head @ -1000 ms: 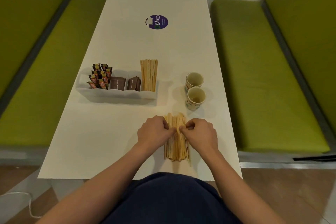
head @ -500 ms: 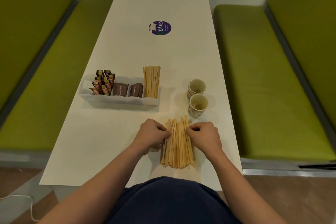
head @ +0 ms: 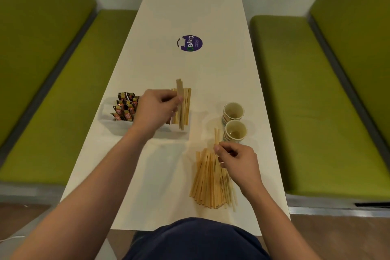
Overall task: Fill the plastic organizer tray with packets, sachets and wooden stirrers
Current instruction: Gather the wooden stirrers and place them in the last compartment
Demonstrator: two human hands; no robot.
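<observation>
Stirrers are what both hands are busy with. The left hand pinches a few wooden stirrers between thumb and fingers, holding them lengthwise over the right-hand compartment of the plastic organizer tray, lined up with the stirrers already standing there, presumably so they drop in parallel and pack neatly. The right hand grips another couple of stirrers by their near part, their far ends pointing at the closer of two paper cups, lifted just clear of the loose pile of stirrers fanned out on the near right of the white worktop. It looks as if one hand feeds while the other delivers. The tray sits left of centre, with orange-brown sachets upright in its left compartment; the middle compartments are hidden behind the left hand. Plenty of stirrers remain in the pile, so this stage seems far from finished.
</observation>
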